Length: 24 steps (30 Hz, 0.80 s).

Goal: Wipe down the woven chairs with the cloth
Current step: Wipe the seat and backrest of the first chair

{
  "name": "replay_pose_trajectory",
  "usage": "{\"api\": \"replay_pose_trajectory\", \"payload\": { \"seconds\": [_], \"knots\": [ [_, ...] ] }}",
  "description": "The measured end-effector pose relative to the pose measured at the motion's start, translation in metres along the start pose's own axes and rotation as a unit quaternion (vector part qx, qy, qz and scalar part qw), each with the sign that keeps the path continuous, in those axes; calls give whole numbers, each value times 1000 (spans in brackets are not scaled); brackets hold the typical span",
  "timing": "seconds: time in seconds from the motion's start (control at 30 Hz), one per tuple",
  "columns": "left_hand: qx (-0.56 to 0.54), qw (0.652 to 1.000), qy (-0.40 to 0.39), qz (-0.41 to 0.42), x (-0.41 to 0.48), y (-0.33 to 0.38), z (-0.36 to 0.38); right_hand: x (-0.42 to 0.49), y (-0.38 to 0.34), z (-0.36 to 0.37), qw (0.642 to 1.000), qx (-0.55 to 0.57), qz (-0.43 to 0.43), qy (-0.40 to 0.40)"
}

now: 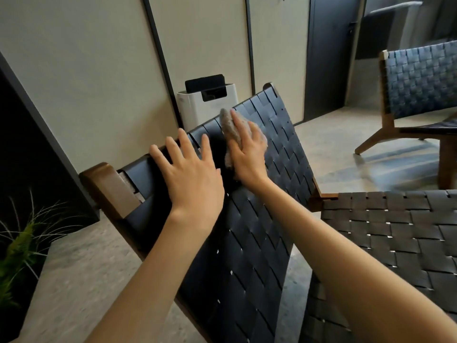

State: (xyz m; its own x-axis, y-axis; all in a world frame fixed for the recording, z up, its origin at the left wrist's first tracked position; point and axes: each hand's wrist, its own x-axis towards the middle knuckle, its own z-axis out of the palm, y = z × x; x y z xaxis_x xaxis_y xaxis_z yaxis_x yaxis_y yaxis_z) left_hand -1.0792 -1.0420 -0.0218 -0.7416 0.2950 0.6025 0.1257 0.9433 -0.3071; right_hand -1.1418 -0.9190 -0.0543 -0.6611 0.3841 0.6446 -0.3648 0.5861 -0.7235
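A black woven chair backrest (262,219) in a brown wooden frame fills the middle of the view, with its woven seat (395,233) at the lower right. My left hand (190,174) lies flat with straight fingers on the backrest's top edge. Just to its right, my right hand (247,152) presses a fuzzy grey-beige cloth (228,126) flat against the weave near the top. The cloth shows above and beside the fingers; the rest is under the palm.
A second woven chair (420,82) stands at the far right on the grey floor. A white box-shaped appliance (197,107) stands against the beige wall behind the backrest. A green plant (17,248) sits at the lower left beside a dark panel.
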Motion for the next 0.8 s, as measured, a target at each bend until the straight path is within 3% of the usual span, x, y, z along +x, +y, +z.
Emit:
{"api": "replay_pose_trajectory", "payload": {
  "seconds": [0.1,0.27,0.53,0.67,0.8],
  "knots": [
    [21,1000,1,-13,12,9,8,19,-9,23,998,-32,1,-59],
    [102,995,6,0,10,18,22,5,20,30,998,-56,26,0],
    [146,989,26,-5,7,23,28,-76,108,8,977,-99,191,15],
    [149,988,33,-2,5,22,27,-133,156,-11,952,-134,274,-16],
    [147,988,39,0,5,21,27,-175,184,-26,923,-80,375,-38]
  ]
}}
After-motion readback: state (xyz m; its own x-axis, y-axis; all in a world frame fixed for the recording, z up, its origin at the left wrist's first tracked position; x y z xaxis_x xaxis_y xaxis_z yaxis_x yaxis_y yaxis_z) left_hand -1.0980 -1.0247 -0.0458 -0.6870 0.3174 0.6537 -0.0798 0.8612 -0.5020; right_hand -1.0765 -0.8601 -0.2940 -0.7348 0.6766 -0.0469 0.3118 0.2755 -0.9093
